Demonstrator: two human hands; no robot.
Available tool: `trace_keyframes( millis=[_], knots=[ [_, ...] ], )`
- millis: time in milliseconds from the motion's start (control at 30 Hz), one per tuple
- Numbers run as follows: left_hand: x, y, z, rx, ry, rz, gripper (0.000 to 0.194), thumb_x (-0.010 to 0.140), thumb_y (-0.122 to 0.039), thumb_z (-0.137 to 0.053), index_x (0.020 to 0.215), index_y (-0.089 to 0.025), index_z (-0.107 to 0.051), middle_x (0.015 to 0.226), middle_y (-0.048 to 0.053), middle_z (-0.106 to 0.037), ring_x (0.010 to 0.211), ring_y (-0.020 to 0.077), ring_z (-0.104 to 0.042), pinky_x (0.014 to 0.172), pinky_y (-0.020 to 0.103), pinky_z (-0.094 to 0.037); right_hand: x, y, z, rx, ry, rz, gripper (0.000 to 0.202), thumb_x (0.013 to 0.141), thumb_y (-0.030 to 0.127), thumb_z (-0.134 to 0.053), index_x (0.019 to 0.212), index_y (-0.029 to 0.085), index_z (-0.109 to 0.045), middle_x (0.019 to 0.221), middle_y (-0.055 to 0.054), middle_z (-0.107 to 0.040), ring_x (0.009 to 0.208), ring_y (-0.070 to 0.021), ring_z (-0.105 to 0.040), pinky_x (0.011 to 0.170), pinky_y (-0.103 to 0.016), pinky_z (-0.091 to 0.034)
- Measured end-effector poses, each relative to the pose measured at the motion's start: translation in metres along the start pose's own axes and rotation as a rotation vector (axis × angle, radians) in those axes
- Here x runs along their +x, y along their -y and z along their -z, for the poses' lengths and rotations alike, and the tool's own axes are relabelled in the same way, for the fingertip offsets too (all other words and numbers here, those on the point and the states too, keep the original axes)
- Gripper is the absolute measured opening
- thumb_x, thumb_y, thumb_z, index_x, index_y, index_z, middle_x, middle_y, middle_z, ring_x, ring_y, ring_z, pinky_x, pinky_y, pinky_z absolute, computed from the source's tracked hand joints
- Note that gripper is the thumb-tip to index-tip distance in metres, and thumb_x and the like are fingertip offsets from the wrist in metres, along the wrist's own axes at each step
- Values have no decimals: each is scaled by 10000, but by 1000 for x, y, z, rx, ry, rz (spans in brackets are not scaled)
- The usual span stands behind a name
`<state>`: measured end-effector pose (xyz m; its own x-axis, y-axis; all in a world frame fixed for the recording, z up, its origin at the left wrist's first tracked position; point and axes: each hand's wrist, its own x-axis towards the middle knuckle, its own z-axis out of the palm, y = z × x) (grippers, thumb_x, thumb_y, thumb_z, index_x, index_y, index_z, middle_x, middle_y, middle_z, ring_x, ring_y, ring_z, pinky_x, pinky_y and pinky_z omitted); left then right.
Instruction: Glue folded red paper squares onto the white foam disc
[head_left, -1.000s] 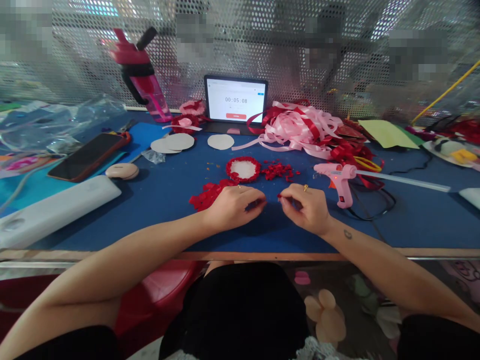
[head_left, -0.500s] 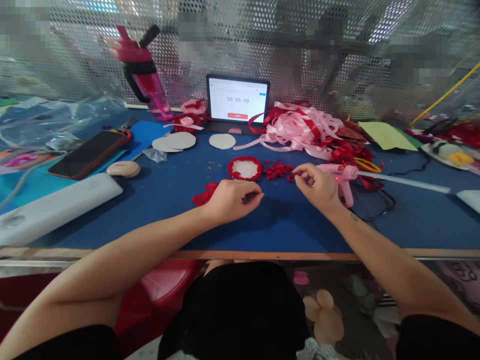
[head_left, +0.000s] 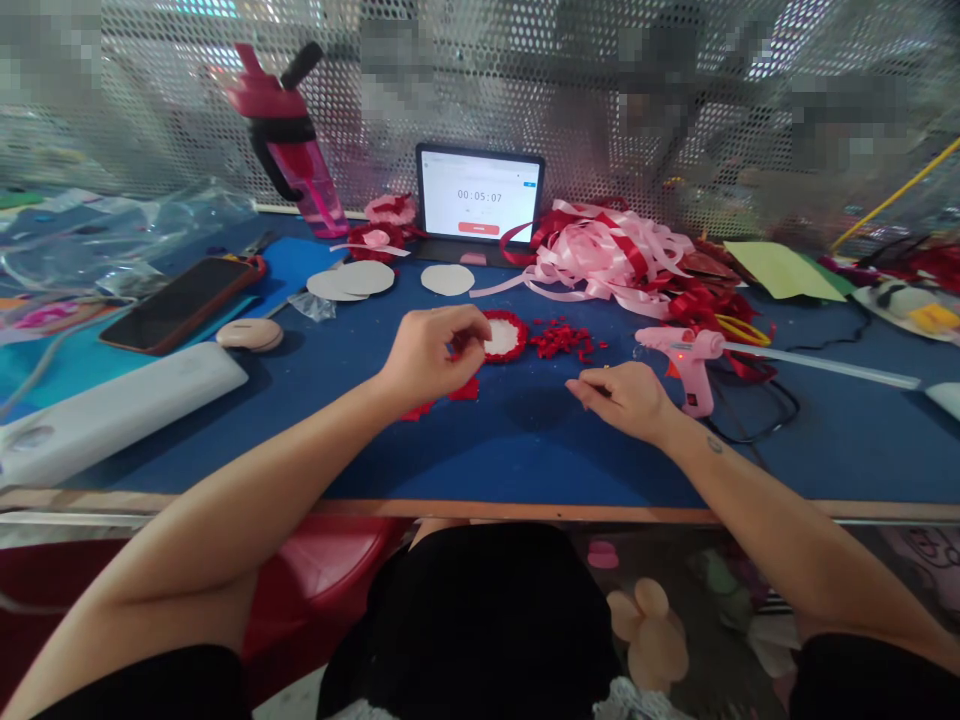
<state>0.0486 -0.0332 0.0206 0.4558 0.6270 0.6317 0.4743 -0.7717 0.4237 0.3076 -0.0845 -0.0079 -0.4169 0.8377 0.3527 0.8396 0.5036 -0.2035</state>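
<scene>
My left hand (head_left: 437, 350) hovers over the left side of a white disc with a red ruffled rim (head_left: 504, 338), hiding part of it. Its thumb and forefinger are pinched together; whatever is in them, if anything, is too small to make out. Red ribbon pieces (head_left: 465, 390) lie beneath that hand. My right hand (head_left: 622, 398) is closed, thumb against fingers, low over the table in front of a pile of small folded red pieces (head_left: 564, 340). Its fingertips show nothing I can name. Just beyond it stands a pink glue gun (head_left: 686, 362) with a lit red light and a long glue stick.
Pink and red ribbons (head_left: 607, 250) heap beside a tablet (head_left: 480, 195) with a timer. White discs (head_left: 447, 279) lie in front of it. To the left are a phone (head_left: 180, 303), a pink rounded case (head_left: 250, 335), a long white object (head_left: 127, 410) and a bottle (head_left: 292, 150).
My left hand has moved up and left, over the red-rimmed disc. My right hand has drawn back towards me, away from the small red pieces and the glue gun.
</scene>
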Motion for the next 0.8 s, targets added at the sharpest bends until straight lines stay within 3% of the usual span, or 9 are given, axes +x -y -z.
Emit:
trace_keyframes(
  millis=[100,200,300,400,467,600,800],
  knots=[
    [9,12,12,-27,44,143,166,699,-146,-473,727,-112,-633,616,20,-629,529,90,-552,530,194,-440,-2,-3,2,-197,-32,-98,524,900,514,-306,570,199,-564,457,4,-517,463,-118,-503,474,-246,-227],
    [17,25,25,-52,252,219,188,735,-218,-483,758,-117,-639,607,15,-633,524,90,-552,512,182,-425,-2,-4,6,-252,-172,-180,465,897,489,-340,651,204,-613,498,-6,-575,474,-131,-536,468,-250,-244],
    [22,38,34,25,479,172,213,739,-310,-528,766,-143,-659,623,2,-640,549,90,-557,533,176,-411,-2,-2,11,-210,-302,-146,313,886,414,-420,834,208,-649,662,-15,-671,586,-151,-612,508,-254,-339],
    [22,47,35,59,642,144,244,731,-379,-560,793,-169,-669,702,-2,-660,625,102,-583,587,180,-415,-1,0,14,-106,-358,-59,229,880,339,-456,883,203,-639,865,-30,-707,798,-176,-651,673,-274,-446],
    [21,51,31,99,678,141,236,720,-375,-574,809,-179,-671,744,-1,-668,663,113,-591,610,186,-407,-1,0,14,-56,-360,-21,203,872,315,-469,849,203,-637,867,-26,-707,809,-172,-647,716,-282,-462],
    [18,54,21,210,663,186,187,699,-341,-581,747,-180,-664,703,-4,-660,631,120,-571,572,190,-364,-3,-3,11,-1,-321,-57,183,851,314,-496,806,210,-640,751,0,-693,583,-121,-598,562,-248,-443],
    [18,55,16,180,692,239,176,684,-325,-575,718,-176,-661,629,-16,-634,552,100,-525,539,185,-337,-4,-3,8,69,-286,-68,193,848,312,-493,769,206,-633,720,3,-677,571,-110,-580,563,-241,-429]
  ],
)
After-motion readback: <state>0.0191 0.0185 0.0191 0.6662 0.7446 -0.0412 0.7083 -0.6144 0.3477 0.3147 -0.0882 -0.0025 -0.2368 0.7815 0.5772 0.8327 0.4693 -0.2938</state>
